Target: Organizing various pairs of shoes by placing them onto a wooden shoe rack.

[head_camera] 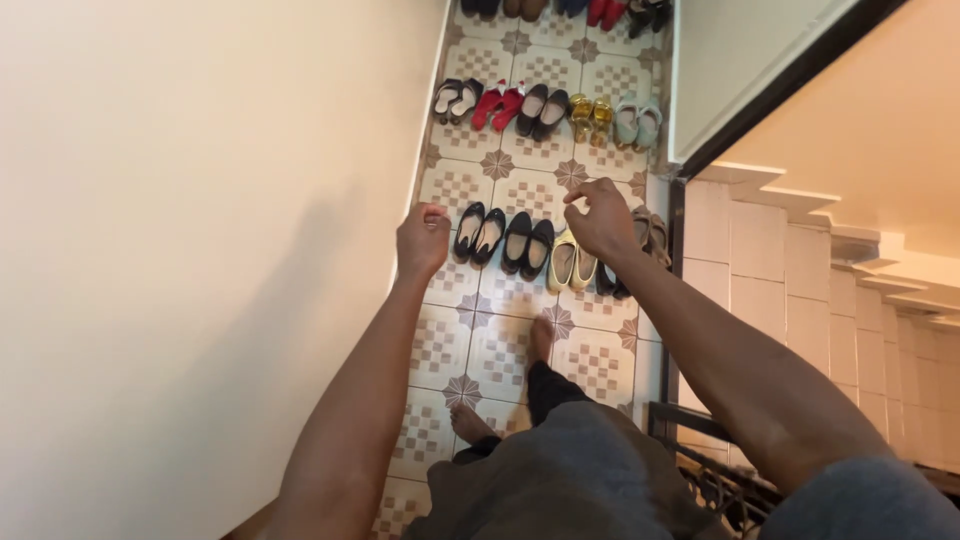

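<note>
Our left hand [423, 240] clenched, empty; our right hand [601, 221] loosely curled, grasping nothing. Between them: two black shoe pairs [505, 238]; yellow flats [572, 262] just below the right.

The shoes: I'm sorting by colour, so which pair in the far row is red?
The red pair, second from the left in the far row, between the grey sandals and the black flats.

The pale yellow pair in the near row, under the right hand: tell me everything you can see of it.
The pale yellow pair is two flat slip-on shoes with light insoles, smooth and slightly glossy, perhaps leather-like. They lie side by side, upright, toes toward the person, on the patterned tile floor, between a black pair and a dark pair partly hidden. The right hand hangs above their far ends; contact cannot be told.
</note>
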